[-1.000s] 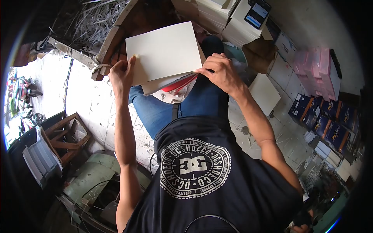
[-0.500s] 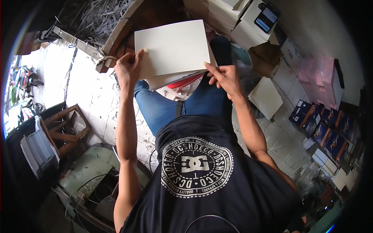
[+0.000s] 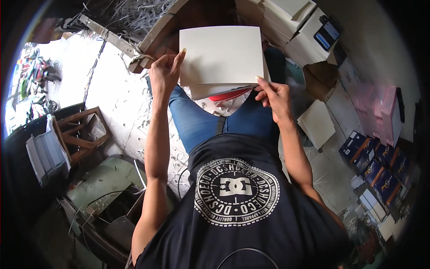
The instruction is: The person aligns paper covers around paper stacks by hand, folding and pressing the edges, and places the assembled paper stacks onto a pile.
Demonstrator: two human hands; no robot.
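Paper, pale and blank on top, lies over the person's lap, held between the two hands; whether it is one thick sheet or several cannot be told. More sheets poke out under its near edge, not lined up with it. The left hand is clamped on the left edge, thumb on top. The right hand has its thumb on the near right corner with the fingers curled below; whether they press from beneath cannot be told.

The likeliest trouble is slipping: with the lower layers skewed, a loose grip at that corner could let them slide apart. Squeezing too hard with the thumbs might crease or smudge the top face. A dropped sheet would probably fall between the knees, towards the red thing, partly hidden underneath, or onto the scrap-littered floor.

Further out, room is tight. A wooden board and paper strips crowd the far left, so swinging that way could snag. At the far right, a stack carries a phone, which a careless elbow might knock. A loose sheet lies beside the right forearm, with pink packs and blue boxes beyond.
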